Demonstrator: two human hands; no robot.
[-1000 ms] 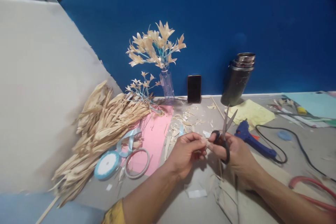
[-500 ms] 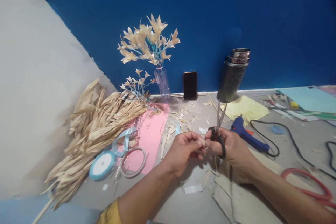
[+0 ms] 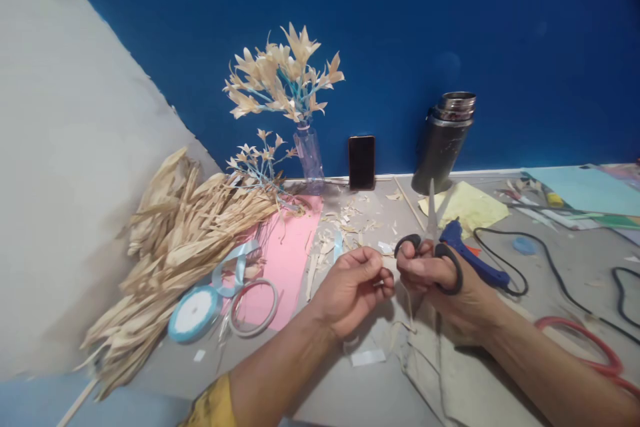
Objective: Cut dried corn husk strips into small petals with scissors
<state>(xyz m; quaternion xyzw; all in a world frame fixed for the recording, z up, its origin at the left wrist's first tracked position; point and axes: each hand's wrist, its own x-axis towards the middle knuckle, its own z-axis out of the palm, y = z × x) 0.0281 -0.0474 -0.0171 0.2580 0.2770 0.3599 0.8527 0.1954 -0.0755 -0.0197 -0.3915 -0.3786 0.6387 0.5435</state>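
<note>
My right hand (image 3: 440, 273) is closed on black-handled scissors (image 3: 432, 213), with fingers in the loops and the slightly parted blades pointing up and away. Just left of it, my left hand (image 3: 355, 283) is pinched, thumb against forefinger; whatever is in the pinch is too small to make out. A small gap separates the two hands above the table. Behind them lie husk scraps (image 3: 350, 217) and a short blue ribbon piece (image 3: 338, 243). A blue glue gun (image 3: 473, 257) rests right beside my right hand. Below the hands are a white strip (image 3: 369, 357) and thin wires.
Dried corn husks (image 3: 185, 240) heap at left beside a pink sheet (image 3: 290, 253), a ribbon spool (image 3: 195, 313) and a tape roll (image 3: 254, 307). Husk flowers (image 3: 285, 73) stand in a clear bottle (image 3: 309, 157). A phone (image 3: 361, 162) and a flask (image 3: 443, 143) stand behind; red handles (image 3: 583, 327) lie right.
My hands have moved apart slightly. My right hand has turned, tilting the scissors rightward. The pale scrap that showed between my fingertips is no longer visible.
</note>
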